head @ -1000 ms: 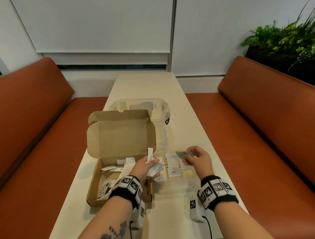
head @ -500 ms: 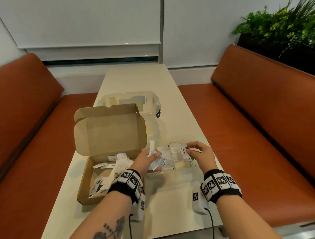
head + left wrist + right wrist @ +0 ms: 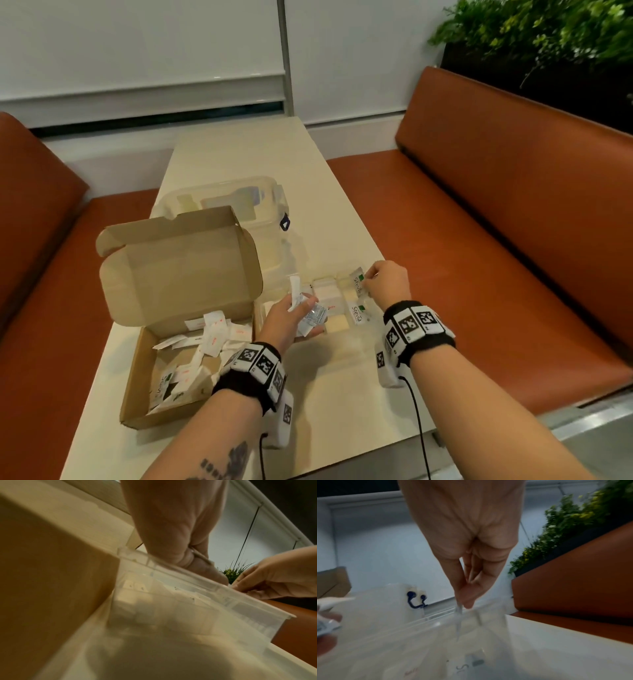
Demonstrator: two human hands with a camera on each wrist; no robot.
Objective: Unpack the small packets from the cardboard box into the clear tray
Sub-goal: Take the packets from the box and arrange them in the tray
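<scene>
The open cardboard box (image 3: 135, 380) sits on the left of the table with several white packets (image 3: 212, 339) loose inside. Right of it stands the clear tray (image 3: 337, 323), divided into compartments, with one Stevia packet (image 3: 358, 313) lying in it. My left hand (image 3: 301, 318) grips a bunch of packets (image 3: 313, 313) over the tray's left end. My right hand (image 3: 368, 279) pinches another Stevia packet (image 3: 357, 286) at the tray's far right corner. In the right wrist view that packet (image 3: 458, 622) hangs edge-on from my right hand (image 3: 462, 601), dipping below the tray's rim (image 3: 428, 623).
A clear lidded container (image 3: 239, 202) with a blue latch stands behind the cardboard box's raised lid (image 3: 178, 270). Orange benches (image 3: 513, 240) run along both sides of the narrow table. Green plants (image 3: 548, 31) fill the top right corner.
My right hand has carried its packet from above the tray's middle to the far right corner and lowered it. The left hand keeps its bunch of packets over the tray's left end.
</scene>
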